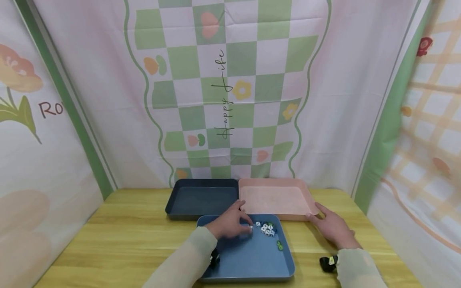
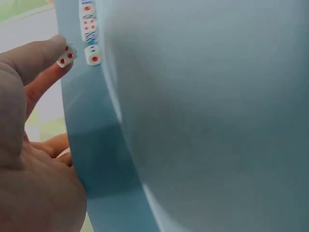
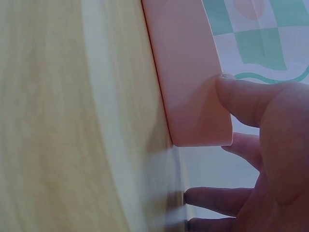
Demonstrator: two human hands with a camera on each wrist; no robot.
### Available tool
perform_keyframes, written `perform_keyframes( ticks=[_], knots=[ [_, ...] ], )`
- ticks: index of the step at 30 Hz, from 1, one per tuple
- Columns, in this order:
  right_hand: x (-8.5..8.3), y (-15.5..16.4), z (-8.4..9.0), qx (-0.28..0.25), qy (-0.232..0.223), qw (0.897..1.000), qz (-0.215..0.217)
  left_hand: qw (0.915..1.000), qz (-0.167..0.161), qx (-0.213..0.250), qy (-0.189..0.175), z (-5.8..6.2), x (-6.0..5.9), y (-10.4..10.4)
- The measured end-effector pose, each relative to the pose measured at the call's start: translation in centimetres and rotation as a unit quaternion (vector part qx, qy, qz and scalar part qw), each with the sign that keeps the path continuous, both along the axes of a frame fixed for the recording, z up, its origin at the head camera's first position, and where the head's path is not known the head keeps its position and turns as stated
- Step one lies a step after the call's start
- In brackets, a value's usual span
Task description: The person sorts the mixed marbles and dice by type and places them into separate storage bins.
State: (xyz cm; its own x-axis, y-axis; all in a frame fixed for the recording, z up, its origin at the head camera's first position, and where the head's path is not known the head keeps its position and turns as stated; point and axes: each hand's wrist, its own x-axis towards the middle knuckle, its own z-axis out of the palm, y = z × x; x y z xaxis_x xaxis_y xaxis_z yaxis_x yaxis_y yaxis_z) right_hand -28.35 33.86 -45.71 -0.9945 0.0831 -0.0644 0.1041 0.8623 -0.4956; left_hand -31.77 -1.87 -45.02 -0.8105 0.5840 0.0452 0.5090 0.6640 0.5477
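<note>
Left-hand fingers are pinching a small white die with red pips between thumb tip and a fingertip, right at the inside wall of the light blue plastic tray. In the left wrist view you can see a few more white dice lined up just past it along that same wall. From the head view the left hand sits over the far end of the blue tray, with the little cluster of white dice just beside its fingertips, near the tray's far right corner. There's also a small green thing lying in the tray near the right wall; too small to tell what it is.

Right-hand fingers are fairly straight and relaxed, not gripping anything. The thumb touches the near right corner of the pale pink plastic tray, and the rest of the right hand rests flat on the yellow wooden bench.

The pink tray sits side by side with a dark navy plastic tray, edges touching, both behind the blue one. Both arms are in pale sheer sleeves. Behind it all hangs a green-and-white checkered cloth backdrop with flower prints.
</note>
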Motion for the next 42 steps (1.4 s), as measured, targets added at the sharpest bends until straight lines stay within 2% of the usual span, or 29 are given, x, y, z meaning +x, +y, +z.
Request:
perform_keyframes(
  ticks=[4,7,11,16,20,25,30,34,38,42],
  knots=[
    [0.0,-0.1,0.1,-0.003,-0.006,1.0,-0.004,0.9986,0.007,0.037,-0.038,0.7,-0.3,-0.5],
    [0.0,-0.1,0.1,-0.002,-0.011,1.0,-0.009,0.9929,0.012,0.092,-0.075,1.2,-0.7,-1.2],
    [-0.1,-0.2,0.1,0.0,-0.014,1.0,-0.013,0.9753,0.034,0.184,-0.118,2.1,-1.6,-2.4],
    [-0.2,-0.2,0.0,0.0,-0.015,1.0,-0.013,0.9573,0.089,0.247,-0.121,3.6,-2.6,-4.4],
    [-0.2,-0.1,-0.1,0.001,-0.019,1.0,-0.014,0.9533,0.13,0.256,-0.094,4.8,-3.4,-6.0],
    [0.0,-0.1,-0.1,0.002,-0.016,1.0,-0.011,0.9433,0.189,0.269,-0.042,5.6,-4.4,-7.8],
    [0.2,-0.3,0.4,-0.002,-0.015,1.0,-0.012,0.9304,0.253,0.265,-0.009,5.3,-5.1,-9.9],
    [0.2,-0.4,0.6,-0.002,-0.017,1.0,-0.013,0.9224,0.285,0.261,-0.002,4.6,-5.8,-11.2],
    [0.0,-0.3,0.4,0.002,-0.017,1.0,-0.014,0.9212,0.303,0.244,0.0,4.0,-6.0,-11.9],
    [-0.2,-0.3,0.2,0.005,-0.018,1.0,-0.015,0.9289,0.306,0.209,-0.001,3.5,-5.9,-12.2]
  ],
)
